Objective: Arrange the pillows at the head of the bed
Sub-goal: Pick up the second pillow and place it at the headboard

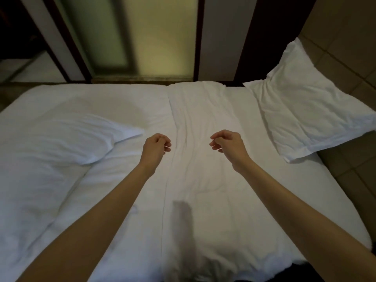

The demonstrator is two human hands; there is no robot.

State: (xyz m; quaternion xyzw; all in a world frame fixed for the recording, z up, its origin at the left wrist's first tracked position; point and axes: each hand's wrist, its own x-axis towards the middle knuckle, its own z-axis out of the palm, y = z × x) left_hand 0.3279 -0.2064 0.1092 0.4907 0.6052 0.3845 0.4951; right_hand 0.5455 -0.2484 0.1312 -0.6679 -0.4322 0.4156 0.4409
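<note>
A white pillow (pixel 305 106) stands tilted against the padded headboard at the right end of the bed. A second white pillow (pixel 67 139) lies flat on the left part of the bed, one corner pointing right. My left hand (pixel 156 145) hovers just right of that corner, fingers loosely curled, holding nothing. My right hand (pixel 227 143) hovers over the middle of the bed, also loosely curled and empty. A folded white duvet (pixel 193 123) runs under and between both hands.
The white bed (pixel 254 200) fills most of the view. A padded tan headboard (pixel 345 47) is at the right. Past the far edge stand a frosted glass panel (pixel 158 37) and dark frames.
</note>
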